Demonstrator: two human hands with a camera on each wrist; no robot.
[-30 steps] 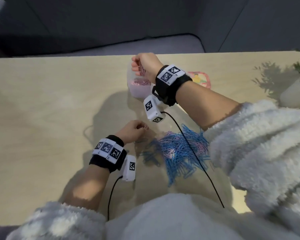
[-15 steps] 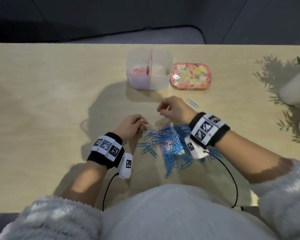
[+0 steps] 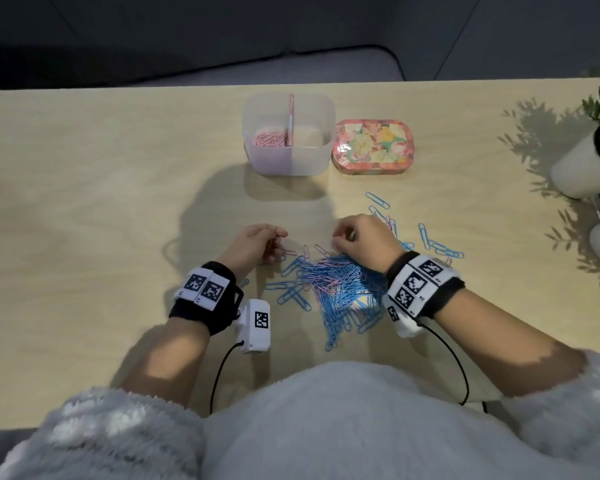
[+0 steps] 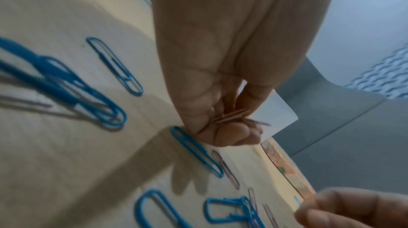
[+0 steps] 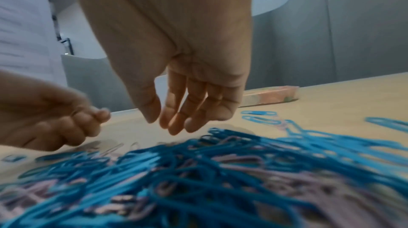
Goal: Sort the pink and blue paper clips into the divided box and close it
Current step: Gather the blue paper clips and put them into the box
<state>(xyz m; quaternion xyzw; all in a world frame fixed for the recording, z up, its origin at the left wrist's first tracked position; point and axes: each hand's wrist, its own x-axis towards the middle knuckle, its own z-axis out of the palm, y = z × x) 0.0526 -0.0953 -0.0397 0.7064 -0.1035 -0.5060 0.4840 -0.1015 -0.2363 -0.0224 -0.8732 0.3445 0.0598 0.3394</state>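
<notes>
A translucent divided box (image 3: 312, 157) stands at the back of the table, with pink clips (image 3: 269, 138) in its left compartment; the right compartment looks bare. Its floral lid (image 3: 373, 147) lies just right of it. A mixed pile of blue and pink paper clips (image 3: 336, 282) lies near me. My left hand (image 3: 274, 240) rests at the pile's left edge, fingers curled round a few pink clips (image 4: 232, 116). My right hand (image 3: 343, 239) hovers over the pile's far edge, its fingers (image 5: 174, 120) relaxed and pointing down with nothing in them.
Loose blue clips (image 3: 440, 245) are scattered to the right of the pile. Two white plant pots (image 3: 582, 168) stand at the table's right edge. Black wrist-camera cables (image 3: 219, 375) trail toward my body.
My right hand has come back from above the box to the near pile, and now hovers there with relaxed fingers. My left hand has stayed at the pile's left edge.
</notes>
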